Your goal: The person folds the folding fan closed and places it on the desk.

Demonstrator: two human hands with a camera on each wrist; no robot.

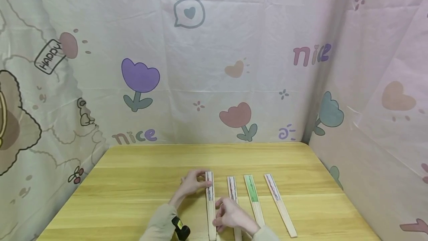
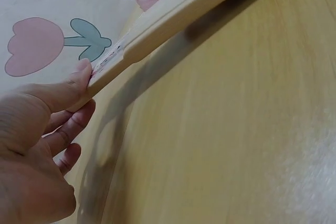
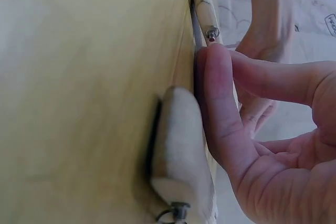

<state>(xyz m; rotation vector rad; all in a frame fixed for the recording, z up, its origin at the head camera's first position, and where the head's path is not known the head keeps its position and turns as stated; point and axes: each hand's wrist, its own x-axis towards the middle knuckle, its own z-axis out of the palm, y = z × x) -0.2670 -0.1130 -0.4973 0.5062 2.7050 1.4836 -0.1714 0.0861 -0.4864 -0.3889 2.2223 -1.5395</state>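
Note:
My left hand point(image 1: 193, 183) pinches the printed upper end of the leftmost folding fan point(image 2: 173, 24) between thumb and fingers. This closed fan has pale wooden ribs, and the left wrist view shows it raised off the tabletop at that end, a shadow under it. My right hand point(image 1: 230, 213) has bent fingers at the right edge of the same fan, near its handle end; whether they grip it I cannot tell. Under the right hand lies a second closed fan point(image 1: 232, 187), partly covered. In the right wrist view, the handle end of a fan point(image 3: 181, 135) shows a small metal rivet.
To the right lie a fan with a green print point(image 1: 251, 189) and another with a pale print point(image 1: 282, 211), set at a slant. The wooden table point(image 1: 133, 159) is backed and flanked by printed cloth point(image 1: 207, 66). A black strap device point(image 1: 180, 230) sits at the left wrist.

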